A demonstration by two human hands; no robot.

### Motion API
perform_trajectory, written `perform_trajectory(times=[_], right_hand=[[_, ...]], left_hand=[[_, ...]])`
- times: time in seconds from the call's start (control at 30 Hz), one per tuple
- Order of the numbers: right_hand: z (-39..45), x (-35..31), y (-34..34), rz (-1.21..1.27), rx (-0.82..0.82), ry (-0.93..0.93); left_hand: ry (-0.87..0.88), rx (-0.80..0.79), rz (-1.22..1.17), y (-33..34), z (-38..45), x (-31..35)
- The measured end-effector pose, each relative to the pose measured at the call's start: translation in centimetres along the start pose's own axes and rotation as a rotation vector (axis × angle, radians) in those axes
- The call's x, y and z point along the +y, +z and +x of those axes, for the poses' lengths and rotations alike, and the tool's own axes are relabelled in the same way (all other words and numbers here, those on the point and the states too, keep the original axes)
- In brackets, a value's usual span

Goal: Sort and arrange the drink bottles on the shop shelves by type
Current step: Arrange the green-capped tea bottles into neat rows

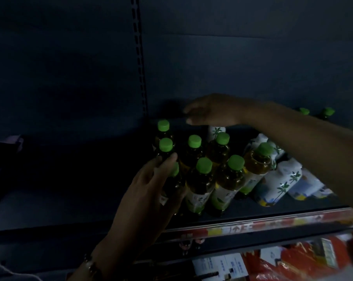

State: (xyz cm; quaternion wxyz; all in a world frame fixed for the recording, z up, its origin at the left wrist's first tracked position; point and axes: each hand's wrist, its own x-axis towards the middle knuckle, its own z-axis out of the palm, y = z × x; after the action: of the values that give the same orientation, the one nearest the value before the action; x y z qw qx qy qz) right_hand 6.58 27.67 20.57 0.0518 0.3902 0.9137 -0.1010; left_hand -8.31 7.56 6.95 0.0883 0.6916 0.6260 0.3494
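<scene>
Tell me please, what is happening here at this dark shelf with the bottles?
A person is arranging drinks on a shop shelf. The left hand holds the front-left bottle of a cluster of green-capped bottles standing close together. The right hand reaches over the cluster toward the back of the shelf, fingers relaxed, holding nothing. Behind and to the right are white bottles with palm-tree labels, some of them tilted or lying down, so the sorting looks unfinished.

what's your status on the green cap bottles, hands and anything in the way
Left hand has a grip on a front green-cap bottle. Right hand open, reaching over the back row. White palm-print bottles lie mixed in at right.
</scene>
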Motion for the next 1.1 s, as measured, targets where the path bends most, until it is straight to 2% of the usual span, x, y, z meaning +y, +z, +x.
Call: perform_trajectory(times=[0.07,0.13,0.23,0.3,0.37,0.5,0.63,0.67,0.77,0.87,1.0,1.1], right_hand=[[-2.9,2.7,-0.6,-0.055,-0.033,0.113],[-5.1,5.4,-0.6,-0.087,-0.145,0.244],[-7.2,7.9,0.3,-0.150,-0.409,0.394],[-8.0,8.9,1.3,-0.123,-0.470,0.431],[-8.5,9.4,2.1,-0.011,-0.394,0.464],[-8.4,10.8,2.7,0.227,-0.165,0.466],[-7.5,11.5,3.0,0.315,-0.049,0.500],[-7.1,11.4,3.0,0.293,-0.002,0.505],[-5.1,11.6,2.7,-0.006,0.176,0.432],[-3.1,10.4,1.6,-0.052,0.308,0.288],[-0.4,7.8,-0.2,-0.064,0.313,0.183],[1.7,5.2,0.0,-0.111,0.165,0.119]], left_hand=[[0.007,0.032,0.014,-1.0,1.6,1.0],[-0.021,-0.002,0.001,-1.6,3.7,2.3],[-0.010,-0.171,0.178,-1.3,6.4,3.4],[0.010,-0.264,0.323,-0.5,7.4,3.1],[-0.010,-0.314,0.389,0.2,7.8,2.6],[-0.069,-0.328,0.284,0.3,7.4,2.7],[-0.052,-0.291,0.246,0.5,7.2,2.6],[-0.051,-0.285,0.233,0.5,7.1,2.6],[-0.051,-0.271,0.156,0.4,7.0,2.6],[-0.091,-0.212,-0.037,0.1,6.1,1.8],[-0.094,-0.145,-0.129,0.1,4.4,0.4],[-0.061,-0.141,-0.085,0.5,3.5,-0.2]])
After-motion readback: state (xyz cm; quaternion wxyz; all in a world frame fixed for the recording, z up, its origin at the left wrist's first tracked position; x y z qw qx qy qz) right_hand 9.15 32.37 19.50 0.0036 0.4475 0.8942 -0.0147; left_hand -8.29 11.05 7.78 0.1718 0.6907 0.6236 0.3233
